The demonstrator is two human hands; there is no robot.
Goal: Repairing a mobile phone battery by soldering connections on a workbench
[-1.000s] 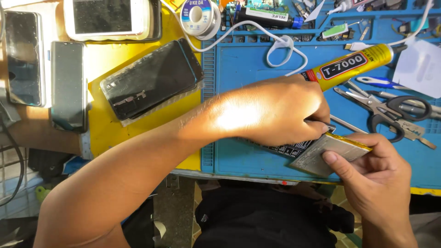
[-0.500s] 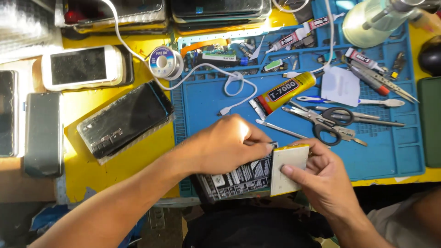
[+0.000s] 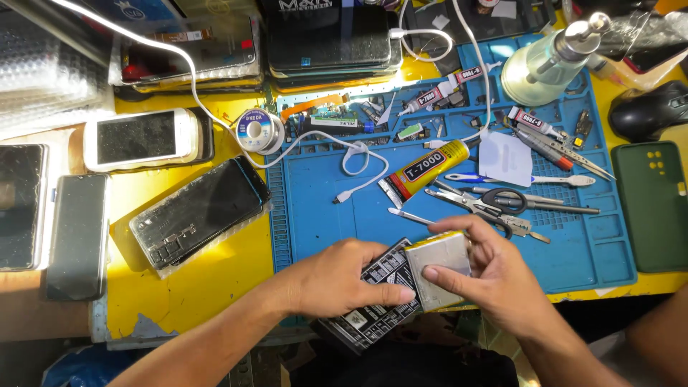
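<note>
Your left hand (image 3: 337, 283) pinned the open phone (image 3: 373, 301), while your right hand (image 3: 494, 276) pinched what looked like its silver battery (image 3: 441, 269); lifting slowly, keeping it flat, seemed wise.

The work mat (image 3: 595, 251) lies on the table (image 3: 193, 287). On the mat, the glue tube (image 3: 423, 170) lies left of the scissors (image 3: 494, 203). At its near edge, the phone (image 3: 373, 301) lies left of the battery (image 3: 441, 266) (touching). The solder spool (image 3: 256, 131) sits left of the mat.
</note>
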